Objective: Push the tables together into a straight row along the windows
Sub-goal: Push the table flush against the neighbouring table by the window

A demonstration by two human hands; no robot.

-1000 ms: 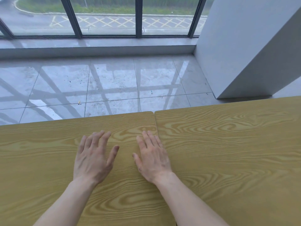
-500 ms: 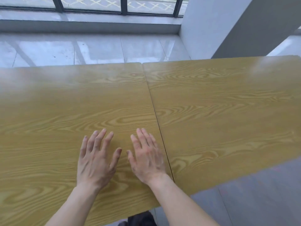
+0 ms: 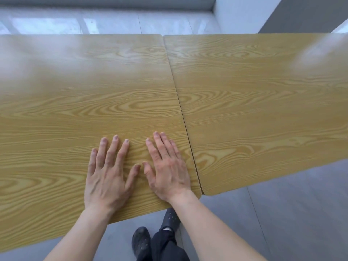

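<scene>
Two wood-grain tables stand side by side with a thin dark seam between them. The left table [image 3: 75,102] fills the left and middle of the view; the right table [image 3: 259,102] fills the right. Their far edges line up near the window sill. My left hand [image 3: 107,172] lies flat on the left table near its front edge, fingers straight and spread. My right hand [image 3: 165,166] lies flat beside it on the same table, close to the seam. Neither hand holds anything.
A grey window sill [image 3: 105,2] runs along the top, with glossy pale floor tiles [image 3: 113,25] before it. A white pillar [image 3: 244,14] stands at the far right behind the right table. Grey floor [image 3: 282,223] and my dark shoes [image 3: 141,242] show below the tables' front edges.
The view has tilted down and come nearer: the windows have left the frame, and the tables' front edges and my feet now show. Both hands stay flat on the left table.
</scene>
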